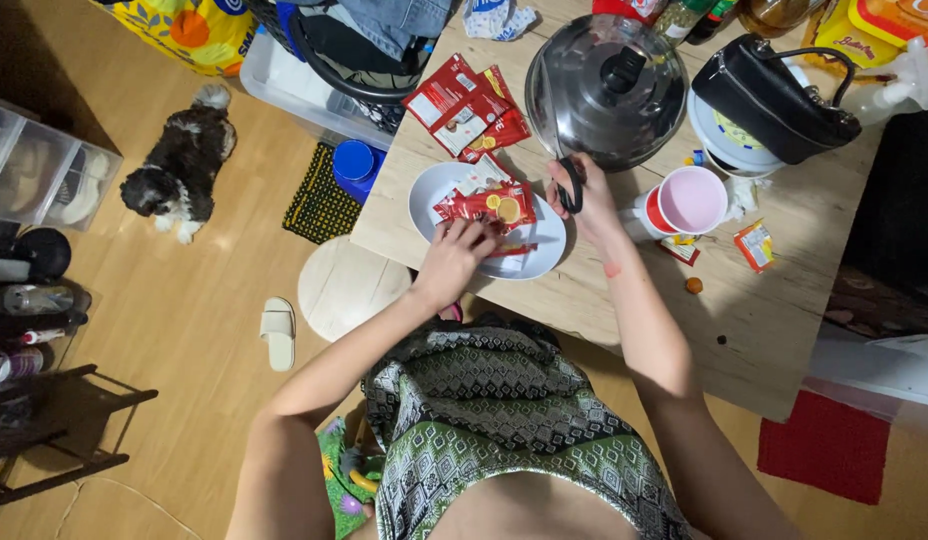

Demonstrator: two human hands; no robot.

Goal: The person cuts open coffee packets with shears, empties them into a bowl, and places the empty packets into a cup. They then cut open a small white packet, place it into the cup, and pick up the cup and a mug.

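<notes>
A white plate lies on the wooden table with a red snack packet on it. My left hand rests on the plate's near side, its fingers touching the red packet. My right hand is just right of the plate, closed around the black handles of a pair of scissors. Two more red packets lie on the table beyond the plate.
A large metal pot lid sits behind my right hand. A pink cup, a black handbag and small wrappers are to the right. A round stool, a slipper and a dog are on the floor at left.
</notes>
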